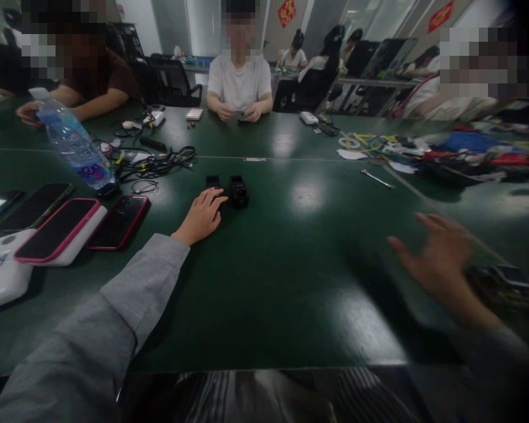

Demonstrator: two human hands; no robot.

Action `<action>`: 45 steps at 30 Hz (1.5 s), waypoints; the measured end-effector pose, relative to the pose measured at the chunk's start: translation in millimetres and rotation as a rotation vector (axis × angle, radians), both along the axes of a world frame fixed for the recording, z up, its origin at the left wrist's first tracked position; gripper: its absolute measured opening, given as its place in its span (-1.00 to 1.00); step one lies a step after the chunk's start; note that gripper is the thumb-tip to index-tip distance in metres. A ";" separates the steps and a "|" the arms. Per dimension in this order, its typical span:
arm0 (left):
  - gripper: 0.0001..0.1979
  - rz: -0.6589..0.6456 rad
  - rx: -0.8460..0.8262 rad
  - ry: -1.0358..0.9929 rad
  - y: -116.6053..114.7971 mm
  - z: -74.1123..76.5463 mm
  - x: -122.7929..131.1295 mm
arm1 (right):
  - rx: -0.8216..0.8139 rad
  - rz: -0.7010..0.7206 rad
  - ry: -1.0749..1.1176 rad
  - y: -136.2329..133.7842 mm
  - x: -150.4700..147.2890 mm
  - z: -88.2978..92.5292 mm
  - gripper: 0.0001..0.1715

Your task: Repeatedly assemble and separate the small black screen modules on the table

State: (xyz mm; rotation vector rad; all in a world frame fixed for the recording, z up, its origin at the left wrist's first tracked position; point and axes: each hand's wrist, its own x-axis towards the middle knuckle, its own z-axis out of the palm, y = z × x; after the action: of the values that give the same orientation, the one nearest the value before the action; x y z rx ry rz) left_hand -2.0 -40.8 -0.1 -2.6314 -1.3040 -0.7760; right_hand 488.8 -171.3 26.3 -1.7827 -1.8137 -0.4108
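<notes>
My left hand (201, 217) reaches over the dark green table, fingers stretched out and a little bent, at the near side of a small black box-shaped device (212, 181). The fingertips cover that device's lower part, and I cannot tell whether they touch it. Just right of them stands a second small black device (238, 191), with an opening in its near end. Far to the right, my right hand (443, 258) is blurred, thumb and fingers apart with nothing between them. Close beside its wrist lies a dark device with a screen (511, 277), partly smeared.
Several phones, one a red-edged phone (120, 223), lie left beside a white block (2, 270). A tilted water bottle (77, 141) and black cables (158, 161) are behind them. A wrench (378, 179) and a cable pile (449, 153) lie right. People sit opposite.
</notes>
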 end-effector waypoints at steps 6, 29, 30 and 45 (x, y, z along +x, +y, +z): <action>-0.53 0.015 0.017 0.013 0.3 -1.2 -0.9 | -0.133 0.533 -0.149 88.1 -212.9 -26.4 -0.24; -0.60 0.030 0.011 0.012 1.3 -0.7 2.0 | -0.173 0.506 0.133 148.0 -263.1 -36.0 -0.37; -0.60 0.030 0.011 0.013 1.0 -0.3 1.9 | -0.173 0.513 0.144 146.8 -262.7 -35.8 -0.37; -0.59 0.016 -0.011 0.021 -1.1 2.3 0.1 | -0.270 0.344 0.105 23.6 -69.0 -17.7 -0.33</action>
State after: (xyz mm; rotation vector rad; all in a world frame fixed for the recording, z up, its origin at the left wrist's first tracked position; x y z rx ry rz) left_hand -1.9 -41.9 2.2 -2.6265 -1.3261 -0.7394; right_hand 419.8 -147.6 8.6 -1.5780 -2.1251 0.0636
